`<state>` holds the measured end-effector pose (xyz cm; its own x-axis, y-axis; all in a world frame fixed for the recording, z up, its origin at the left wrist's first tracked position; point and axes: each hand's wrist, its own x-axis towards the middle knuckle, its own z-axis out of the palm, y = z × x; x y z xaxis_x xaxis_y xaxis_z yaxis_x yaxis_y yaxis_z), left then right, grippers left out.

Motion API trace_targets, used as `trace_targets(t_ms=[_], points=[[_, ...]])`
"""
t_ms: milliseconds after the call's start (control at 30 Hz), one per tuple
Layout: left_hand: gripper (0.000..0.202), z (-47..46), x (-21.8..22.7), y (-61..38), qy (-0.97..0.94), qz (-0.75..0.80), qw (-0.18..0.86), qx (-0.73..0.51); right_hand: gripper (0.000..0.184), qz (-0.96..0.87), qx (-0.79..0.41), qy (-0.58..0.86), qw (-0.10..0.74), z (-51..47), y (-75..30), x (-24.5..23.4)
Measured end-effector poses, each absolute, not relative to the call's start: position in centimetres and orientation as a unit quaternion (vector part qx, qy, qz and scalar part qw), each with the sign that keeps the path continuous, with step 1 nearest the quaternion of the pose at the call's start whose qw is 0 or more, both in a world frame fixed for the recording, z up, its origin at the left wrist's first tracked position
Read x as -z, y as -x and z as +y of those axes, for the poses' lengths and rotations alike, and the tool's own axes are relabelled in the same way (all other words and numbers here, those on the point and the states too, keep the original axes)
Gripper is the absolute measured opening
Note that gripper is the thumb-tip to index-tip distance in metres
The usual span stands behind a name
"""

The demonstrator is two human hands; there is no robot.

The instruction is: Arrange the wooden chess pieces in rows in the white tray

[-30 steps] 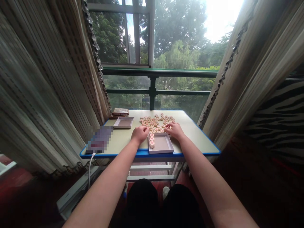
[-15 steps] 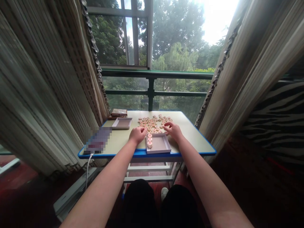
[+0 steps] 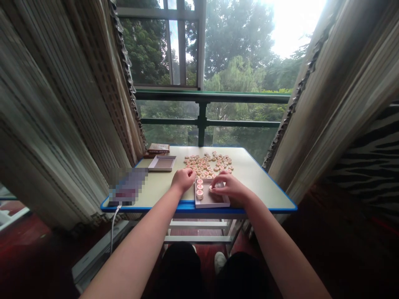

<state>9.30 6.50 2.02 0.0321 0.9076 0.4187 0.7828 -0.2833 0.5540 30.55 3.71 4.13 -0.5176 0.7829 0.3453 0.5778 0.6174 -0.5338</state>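
Over the shallow box (image 3: 212, 204) at the table's front edge, my right hand (image 3: 229, 185) pinches a round Chinese chess piece (image 3: 211, 188) between thumb and fingers. Along the box's left wall stands a row of red-lettered chess pieces (image 3: 200, 187), the nearest looking stacked. My left hand (image 3: 184, 179) is closed just left of the box, its fingers curled; whether anything is inside it is hidden. Behind the box, many loose chess pieces (image 3: 204, 167) lie spread over the table.
The blue-edged table (image 3: 262, 187) stands against a green railing (image 3: 243, 98). A second shallow tray (image 3: 162, 168) and a small stack of boxes or books (image 3: 158, 148) are at the back left. A blurred-out device (image 3: 127, 185) with a white cable (image 3: 112, 226) lies at the left edge.
My right hand has moved from the loose pieces toward me, over the box, with a chess piece in its fingers. The left hand stays beside the box. The view has shifted slightly.
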Motion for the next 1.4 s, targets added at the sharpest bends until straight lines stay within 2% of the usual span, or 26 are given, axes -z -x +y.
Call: trace_targets(t_ms=[267, 467, 700, 900, 1100, 1400], points=[[0.031, 6.3, -2.0, -9.5, -0.724, 0.584, 0.079, -0.358, 0.008, -0.9, -0.2, 0.324, 0.21, 3.7, -31.0, -4.5], [0.028, 6.6, -2.0, -9.6, -0.716, 0.59, 0.082, -0.364, 0.016, -0.893, -0.178, 0.359, 0.204, 3.6, -30.9, -4.7], [0.029, 6.6, -1.9, -9.5, -0.714, 0.592, 0.079, -0.366, 0.013, -0.895, -0.187, 0.366, 0.171, 3.2, -30.8, -4.9], [0.029, 6.5, -2.0, -9.4, -0.711, 0.592, 0.077, -0.37, 0.027, -0.882, -0.214, 0.39, 0.155, 3.1, -31.1, -5.2], [0.03, 6.5, -2.1, -9.4, -0.713, 0.59, 0.074, -0.372, 0.022, -0.882, -0.227, 0.389, 0.138, 3.0, -31.0, -5.4], [0.028, 6.5, -2.1, -9.4, -0.708, 0.589, 0.083, -0.379, 0.028, -0.897, -0.212, 0.366, 0.129, 3.1, -30.7, -5.1]])
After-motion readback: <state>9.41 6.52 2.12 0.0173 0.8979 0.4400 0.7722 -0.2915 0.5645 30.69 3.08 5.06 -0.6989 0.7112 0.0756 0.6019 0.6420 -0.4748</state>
